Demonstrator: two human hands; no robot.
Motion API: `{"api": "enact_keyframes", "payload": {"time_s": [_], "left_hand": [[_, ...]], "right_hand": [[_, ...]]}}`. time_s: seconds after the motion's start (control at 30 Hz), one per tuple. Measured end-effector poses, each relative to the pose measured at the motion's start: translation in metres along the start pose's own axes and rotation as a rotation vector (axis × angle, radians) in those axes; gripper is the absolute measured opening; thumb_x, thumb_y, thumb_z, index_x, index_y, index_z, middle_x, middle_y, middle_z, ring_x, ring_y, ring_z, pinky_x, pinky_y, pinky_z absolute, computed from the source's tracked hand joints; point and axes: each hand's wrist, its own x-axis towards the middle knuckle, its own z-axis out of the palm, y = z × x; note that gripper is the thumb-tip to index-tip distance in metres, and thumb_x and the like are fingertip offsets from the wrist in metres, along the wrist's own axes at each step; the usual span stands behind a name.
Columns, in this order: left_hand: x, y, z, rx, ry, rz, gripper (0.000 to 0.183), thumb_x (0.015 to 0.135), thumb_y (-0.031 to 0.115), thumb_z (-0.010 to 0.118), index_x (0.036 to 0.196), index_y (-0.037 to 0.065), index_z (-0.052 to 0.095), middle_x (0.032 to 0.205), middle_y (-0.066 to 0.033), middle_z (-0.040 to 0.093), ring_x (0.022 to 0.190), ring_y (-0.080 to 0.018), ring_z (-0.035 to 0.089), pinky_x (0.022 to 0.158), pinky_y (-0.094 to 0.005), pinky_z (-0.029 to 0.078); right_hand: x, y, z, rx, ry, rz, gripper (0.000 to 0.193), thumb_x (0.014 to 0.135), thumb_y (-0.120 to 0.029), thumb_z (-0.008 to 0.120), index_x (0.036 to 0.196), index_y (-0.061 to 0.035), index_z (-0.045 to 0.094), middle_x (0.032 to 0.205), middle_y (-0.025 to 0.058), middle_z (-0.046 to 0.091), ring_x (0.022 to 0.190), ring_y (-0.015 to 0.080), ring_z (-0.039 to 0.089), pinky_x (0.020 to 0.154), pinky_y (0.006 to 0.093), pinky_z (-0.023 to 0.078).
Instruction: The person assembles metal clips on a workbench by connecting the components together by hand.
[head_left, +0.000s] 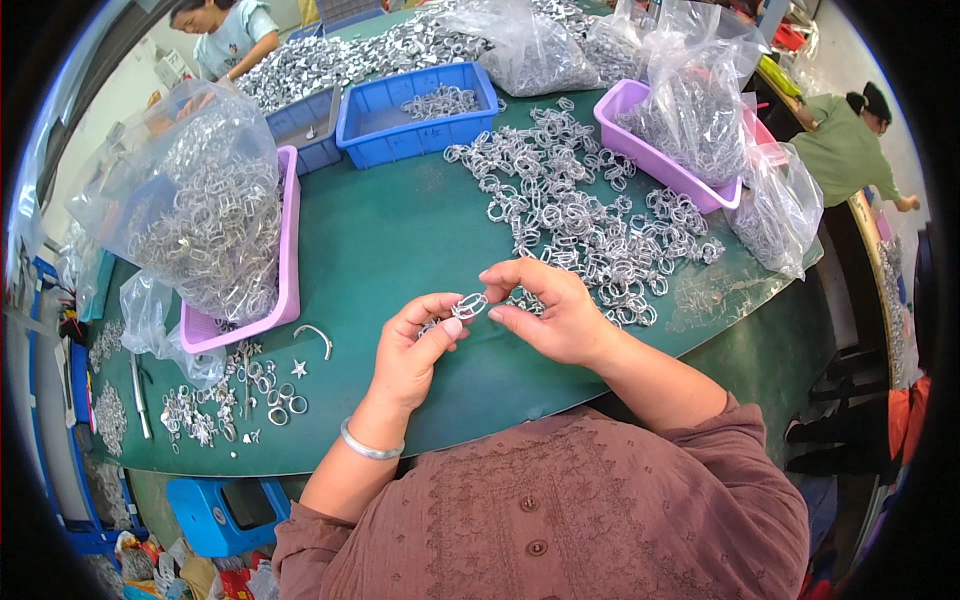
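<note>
A silvery oval-ring metal piece point(470, 305) is pinched in the left bare hand point(411, 345) above the dark-green tabletop point(380, 225). A silvery metal-ring heap point(598, 225) spreads at two o'clock, partly hidden by the right bare hand point(550, 312); a lilac plastic tray point(290, 215) stands toward nine. The right hand bends at three, thumb and forefinger parted.

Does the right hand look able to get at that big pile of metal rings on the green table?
Probably yes: the right hand is close beside the pile of metal rings, and nothing appears to stand between them.
</note>
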Motion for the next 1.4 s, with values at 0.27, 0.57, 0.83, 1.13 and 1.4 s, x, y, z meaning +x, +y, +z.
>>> {"api": "enact_keyframes", "payload": {"time_s": [0.27,0.57,0.83,1.13,1.4], "left_hand": [[0.000,0.001,-0.001,-0.221,-0.019,-0.175,0.021,0.084,0.013,0.052,0.102,0.004,0.054,0.089,-0.0060,0.060,0.074,-0.0115,0.056,0.064,-0.0218,0.045],[-0.003,0.004,0.006,-0.399,-0.069,-0.242,0.025,0.085,0.022,0.051,0.102,0.004,0.053,0.089,-0.0086,0.060,0.078,-0.0179,0.058,0.064,-0.0281,0.046],[-0.002,0.009,0.014,-0.402,-0.055,-0.288,0.028,0.085,0.027,0.050,0.101,0.004,0.053,0.087,-0.0070,0.060,0.077,-0.0182,0.057,0.064,-0.0286,0.046],[-0.004,0.011,0.029,-0.355,-0.044,-0.275,0.025,0.086,0.027,0.049,0.098,0.005,0.053,0.085,-0.0066,0.060,0.075,-0.0169,0.057,0.063,-0.0281,0.046],[-0.008,0.017,0.043,-0.328,0.001,-0.298,0.020,0.085,0.024,0.051,0.094,0.007,0.056,0.080,-0.0050,0.060,0.071,-0.0139,0.056,0.062,-0.0260,0.046]], "right_hand": [[0.000,-0.005,-0.002,0.063,-0.014,0.061,0.028,0.074,0.003,0.058,0.102,-0.0002,0.053,0.082,0.0073,0.058,0.076,0.0140,0.058,0.070,0.0256,0.047],[-0.007,-0.012,-0.006,0.121,-0.027,0.089,0.026,0.078,0.002,0.053,0.103,-0.0016,0.053,0.085,0.0075,0.060,0.080,0.0145,0.059,0.071,0.0260,0.046],[-0.009,-0.014,-0.011,0.181,-0.018,0.064,0.026,0.078,0.003,0.052,0.103,-0.0010,0.053,0.086,0.0082,0.061,0.081,0.0152,0.059,0.072,0.0266,0.046],[-0.018,-0.012,-0.018,0.181,0.034,0.049,0.025,0.077,0.002,0.054,0.102,-0.0003,0.053,0.084,0.0088,0.061,0.079,0.0153,0.060,0.072,0.0264,0.047],[-0.025,-0.012,-0.023,0.214,0.065,0.075,0.025,0.076,0.001,0.055,0.101,-0.0002,0.054,0.084,0.0089,0.061,0.080,0.0148,0.060,0.072,0.0258,0.047]]}}
